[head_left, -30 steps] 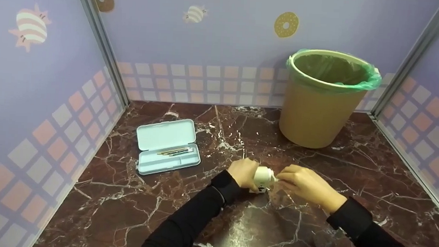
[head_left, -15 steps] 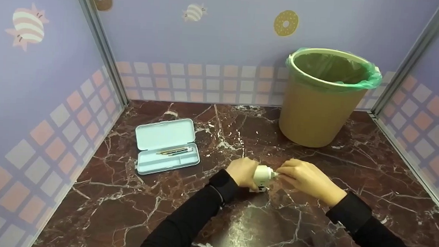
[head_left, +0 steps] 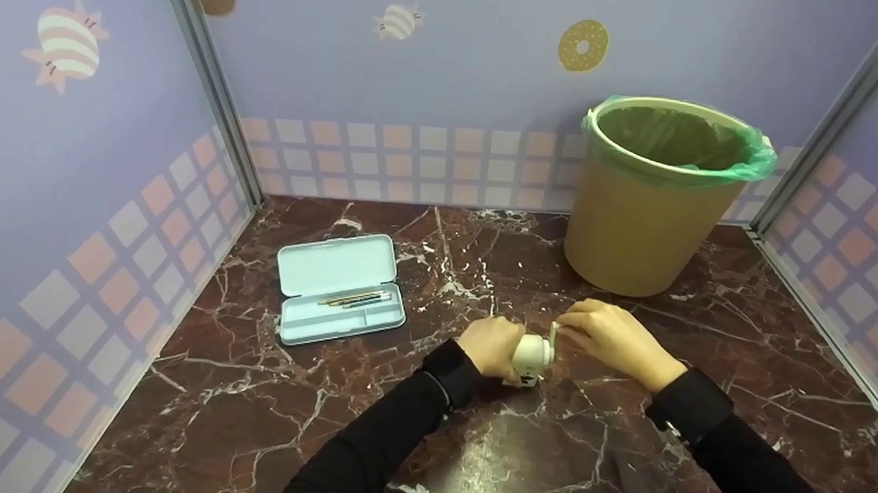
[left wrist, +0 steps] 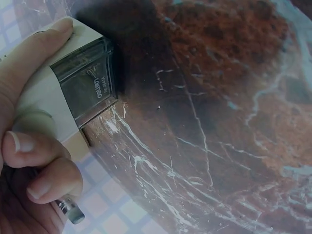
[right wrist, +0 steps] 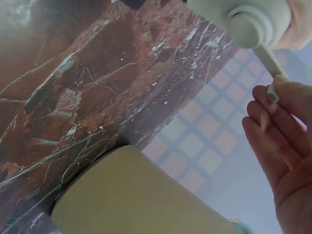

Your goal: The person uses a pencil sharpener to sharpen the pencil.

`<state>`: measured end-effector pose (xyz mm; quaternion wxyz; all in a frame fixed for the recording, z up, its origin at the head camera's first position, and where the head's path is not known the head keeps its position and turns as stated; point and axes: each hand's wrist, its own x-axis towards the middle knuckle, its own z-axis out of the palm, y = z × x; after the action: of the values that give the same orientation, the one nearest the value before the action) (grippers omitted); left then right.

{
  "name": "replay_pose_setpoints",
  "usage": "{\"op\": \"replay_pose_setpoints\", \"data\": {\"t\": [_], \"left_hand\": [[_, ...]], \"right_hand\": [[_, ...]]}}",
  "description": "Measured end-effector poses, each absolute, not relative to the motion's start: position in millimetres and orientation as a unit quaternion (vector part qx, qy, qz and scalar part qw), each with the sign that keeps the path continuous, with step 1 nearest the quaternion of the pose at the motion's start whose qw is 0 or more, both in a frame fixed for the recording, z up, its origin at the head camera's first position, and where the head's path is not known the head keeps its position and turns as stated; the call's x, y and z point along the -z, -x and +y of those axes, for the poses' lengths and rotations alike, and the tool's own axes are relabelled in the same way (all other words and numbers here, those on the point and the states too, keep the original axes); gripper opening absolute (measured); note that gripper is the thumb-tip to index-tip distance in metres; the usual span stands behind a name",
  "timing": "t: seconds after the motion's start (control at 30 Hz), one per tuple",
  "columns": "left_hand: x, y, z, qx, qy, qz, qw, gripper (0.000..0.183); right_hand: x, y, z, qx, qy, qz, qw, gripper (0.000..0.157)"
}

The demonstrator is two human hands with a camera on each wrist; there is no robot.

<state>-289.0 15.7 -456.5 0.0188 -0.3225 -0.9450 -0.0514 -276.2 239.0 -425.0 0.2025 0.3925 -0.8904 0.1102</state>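
A small white crank pencil sharpener [head_left: 529, 356] rests on the marble-patterned tabletop, gripped by my left hand [head_left: 490, 345]. Its dark see-through shavings drawer [left wrist: 85, 80] faces the left wrist camera. Under the curled fingers of that hand, a pencil's eraser end [left wrist: 73, 213] pokes out; the rest of the pencil is hidden. On the sharpener's right side, the crank [head_left: 553, 334] points up and away from me. My right hand [head_left: 614, 342] pinches the crank's small knob [right wrist: 273, 94] between thumb and forefinger, its other fingers loosely bent.
An open light-blue pencil case [head_left: 341, 320] with several pencils [head_left: 357, 299] lies at left. A tan bin [head_left: 627, 234] lined with a green bag [head_left: 755, 167] stands at back right. White specks are scattered on the tabletop [head_left: 475, 275]. Patterned walls enclose three sides.
The crank has turned, its knob moving from the near side to upward and away. My right hand has moved up with it. My left hand and the sharpener stay in place.
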Motion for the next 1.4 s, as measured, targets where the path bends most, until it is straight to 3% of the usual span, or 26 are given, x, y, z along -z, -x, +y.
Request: {"op": "replay_pose_setpoints", "data": {"t": [0.77, 0.9, 1.07, 1.4], "left_hand": [[455.6, 288.0, 18.1, 0.053, 0.314, -0.948, 0.024, 0.051], [456.8, 288.3, 17.9, 0.055, 0.314, -0.948, 0.024, 0.052], [458.1, 288.1, 18.4, 0.063, 0.306, -0.950, 0.017, 0.052], [455.7, 286.2, 19.7, 0.062, 0.287, -0.956, 0.017, 0.048]], "right_hand": [[460.7, 300.0, 232.3, -0.115, -0.353, -0.920, 0.128, 0.011], [472.6, 295.6, 232.2, -0.111, -0.368, -0.916, 0.114, 0.005], [488.2, 283.0, 234.5, -0.120, -0.372, -0.913, 0.114, 0.011], [492.4, 257.4, 236.2, -0.124, -0.379, -0.909, 0.121, 0.004]]}}
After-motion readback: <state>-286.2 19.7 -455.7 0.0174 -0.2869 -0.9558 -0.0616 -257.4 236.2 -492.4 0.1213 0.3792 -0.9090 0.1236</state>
